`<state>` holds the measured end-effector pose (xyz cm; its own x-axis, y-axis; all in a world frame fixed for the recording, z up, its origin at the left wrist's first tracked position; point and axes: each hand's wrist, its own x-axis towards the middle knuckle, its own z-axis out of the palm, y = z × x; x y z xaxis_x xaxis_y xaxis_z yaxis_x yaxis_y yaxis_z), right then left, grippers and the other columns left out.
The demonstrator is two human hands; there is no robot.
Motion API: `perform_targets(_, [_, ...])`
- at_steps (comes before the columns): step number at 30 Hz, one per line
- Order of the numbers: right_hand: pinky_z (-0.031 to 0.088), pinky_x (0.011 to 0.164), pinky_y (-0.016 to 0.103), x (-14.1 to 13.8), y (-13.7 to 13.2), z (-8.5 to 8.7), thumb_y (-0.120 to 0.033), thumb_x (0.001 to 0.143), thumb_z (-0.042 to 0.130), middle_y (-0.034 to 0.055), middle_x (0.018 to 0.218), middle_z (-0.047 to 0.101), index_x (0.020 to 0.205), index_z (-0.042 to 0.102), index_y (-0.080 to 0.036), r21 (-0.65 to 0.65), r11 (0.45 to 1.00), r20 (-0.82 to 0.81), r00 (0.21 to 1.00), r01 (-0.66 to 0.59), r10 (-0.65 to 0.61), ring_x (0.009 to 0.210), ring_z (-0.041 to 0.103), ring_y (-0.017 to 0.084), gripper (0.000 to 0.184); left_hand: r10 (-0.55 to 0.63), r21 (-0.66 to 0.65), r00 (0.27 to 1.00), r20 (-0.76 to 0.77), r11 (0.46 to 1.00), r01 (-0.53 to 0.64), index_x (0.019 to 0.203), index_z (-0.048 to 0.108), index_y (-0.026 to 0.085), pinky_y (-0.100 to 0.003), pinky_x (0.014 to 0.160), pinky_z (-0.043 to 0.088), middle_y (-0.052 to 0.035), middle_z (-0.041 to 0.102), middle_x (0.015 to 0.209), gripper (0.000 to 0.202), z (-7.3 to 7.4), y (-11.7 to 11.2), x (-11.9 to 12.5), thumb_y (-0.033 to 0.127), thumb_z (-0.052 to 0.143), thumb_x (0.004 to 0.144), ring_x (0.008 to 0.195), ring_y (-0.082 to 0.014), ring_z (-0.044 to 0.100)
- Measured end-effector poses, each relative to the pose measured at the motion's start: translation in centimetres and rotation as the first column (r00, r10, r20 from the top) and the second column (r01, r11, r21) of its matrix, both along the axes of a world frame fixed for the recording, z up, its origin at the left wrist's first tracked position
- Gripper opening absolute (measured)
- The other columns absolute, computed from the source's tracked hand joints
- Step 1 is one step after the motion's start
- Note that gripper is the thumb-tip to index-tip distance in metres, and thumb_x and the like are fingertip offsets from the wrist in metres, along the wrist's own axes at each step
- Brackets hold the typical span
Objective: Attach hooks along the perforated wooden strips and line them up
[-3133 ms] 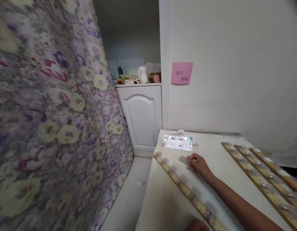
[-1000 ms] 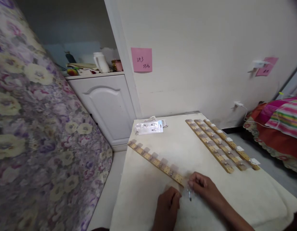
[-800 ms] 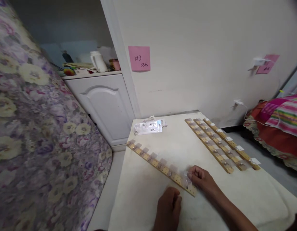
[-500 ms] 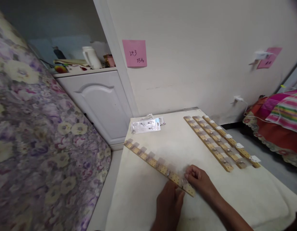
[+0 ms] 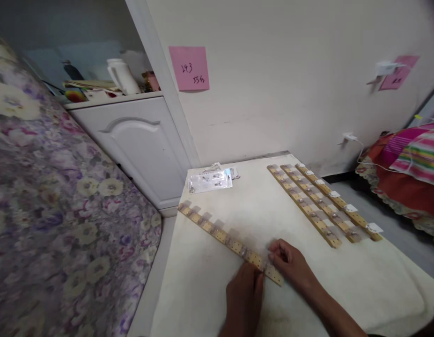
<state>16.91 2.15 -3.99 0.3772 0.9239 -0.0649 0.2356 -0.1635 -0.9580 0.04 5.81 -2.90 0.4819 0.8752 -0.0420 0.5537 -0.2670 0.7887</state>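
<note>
A long wooden strip (image 5: 220, 235) with holes and small clear packets lies slantwise on the cream table (image 5: 360, 276). My left hand (image 5: 244, 297) rests with curled fingers against the strip's near end. My right hand (image 5: 290, 265) pinches a small clear packet with a metal piece (image 5: 266, 267) onto that same end. Both hands touch the strip side by side.
Three more wooden strips (image 5: 318, 202) lie side by side at the table's far right. A clear blister pack (image 5: 210, 180) lies at the far left corner. A flowered mattress (image 5: 55, 215) leans at left, a white cabinet (image 5: 132, 140) behind it, and a striped blanket (image 5: 413, 159) at right.
My right hand brought a small packet from the table's far side to the strip's near end. My left hand moved up against the strip. The view turned right and down.
</note>
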Motion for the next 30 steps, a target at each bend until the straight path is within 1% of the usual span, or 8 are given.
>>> perform_targets(3, [0.04, 0.056, 0.025, 0.02, -0.05, -0.2, -0.029, 0.075, 0.055, -0.0043, 0.062, 0.053, 0.086, 0.059, -0.02, -0.001, 1.0, 0.022, 1.0, -0.002, 0.002, 0.059, 0.049, 0.013, 0.015, 0.003, 0.006, 1.0, 0.006, 1.0, -0.003, 0.076, 0.059, 0.024, -0.026, 0.063, 0.032, -0.0006, 0.064, 0.076, 0.01, -0.02, 0.06, 0.0, 0.026, 0.052, 0.082, 0.067, -0.0176, 0.055])
perform_targets(9, [0.04, 0.057, 0.025, -0.17, -0.12, -0.06, -0.027, 0.075, 0.054, -0.0038, 0.063, 0.054, 0.082, 0.059, -0.02, -0.003, 1.0, 0.071, 0.997, 0.011, -0.011, 0.059, 0.052, 0.014, 0.011, -0.001, 0.017, 1.0, 0.011, 1.0, 0.001, 0.078, 0.06, 0.023, -0.027, 0.065, 0.034, -0.0018, 0.065, 0.08, 0.011, -0.33, 0.05, -0.1, 0.028, 0.051, 0.083, 0.071, -0.0188, 0.057])
perform_targets(13, [0.04, 0.057, 0.025, -0.28, -0.13, 0.05, -0.027, 0.076, 0.054, -0.0039, 0.063, 0.054, 0.081, 0.058, -0.02, 0.0, 1.0, 0.094, 0.995, 0.013, -0.013, 0.059, 0.051, 0.014, 0.01, -0.002, 0.021, 1.0, 0.0, 1.0, 0.002, 0.078, 0.06, 0.023, -0.027, 0.065, 0.034, -0.0022, 0.065, 0.08, 0.012, -0.3, 0.08, -0.11, 0.028, 0.05, 0.083, 0.072, -0.0194, 0.057])
perform_targets(22, [0.04, 0.058, 0.024, -0.31, -0.1, 0.09, -0.025, 0.076, 0.052, -0.0034, 0.064, 0.055, 0.082, 0.058, -0.02, -0.015, 1.0, 0.141, 0.99, 0.009, -0.007, 0.061, 0.052, 0.014, 0.01, -0.034, 0.074, 0.994, -0.103, 0.996, 0.041, 0.08, 0.058, 0.022, -0.026, 0.066, 0.037, -0.0026, 0.065, 0.084, 0.016, -0.29, 0.04, -0.03, 0.026, 0.044, 0.087, 0.075, -0.0185, 0.059])
perform_targets(30, [0.04, 0.059, 0.025, -0.41, -0.2, 0.31, -0.027, 0.078, 0.05, -0.0037, 0.064, 0.054, 0.083, 0.056, -0.02, -0.035, 0.999, 0.179, 0.984, 0.008, -0.002, 0.062, 0.053, 0.015, 0.011, -0.041, 0.101, 0.985, -0.169, 0.993, 0.058, 0.082, 0.058, 0.021, -0.025, 0.067, 0.04, -0.0017, 0.066, 0.085, 0.017, 0.11, -0.06, 0.09, 0.022, 0.041, 0.087, 0.077, -0.0162, 0.06])
